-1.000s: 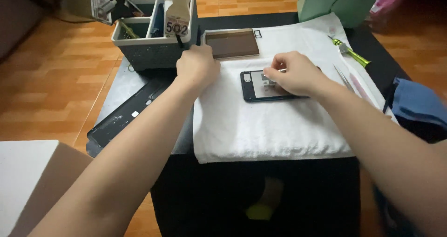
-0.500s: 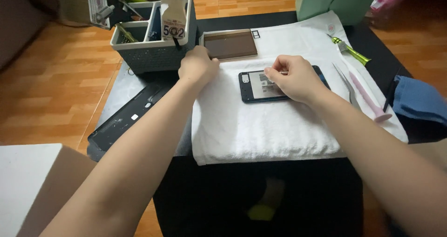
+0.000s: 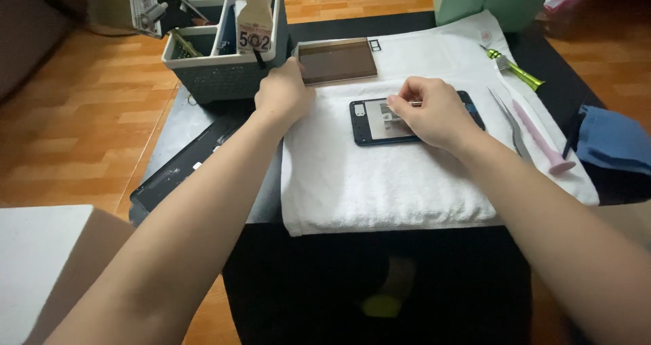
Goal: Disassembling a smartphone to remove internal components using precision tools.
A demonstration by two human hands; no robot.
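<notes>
My right hand (image 3: 434,111) rests on the opened phone (image 3: 380,120), which lies flat on the white towel (image 3: 386,182) in the middle of the table (image 3: 203,125). Its fingers are curled around a thin metal tool (image 3: 415,104), the tip pointing left over the phone's insides. My left hand (image 3: 283,95) sits at the towel's top-left corner, fingers loosely bent, touching the edge of the brown rectangular panel (image 3: 338,60) and gripping nothing. Since a moment ago my head has shifted more than my hands; both hold the same spots. Tweezers (image 3: 510,123) and a pink pry tool (image 3: 542,141) lie to the right, the grey organiser basket (image 3: 224,74) just beyond my left hand.
</notes>
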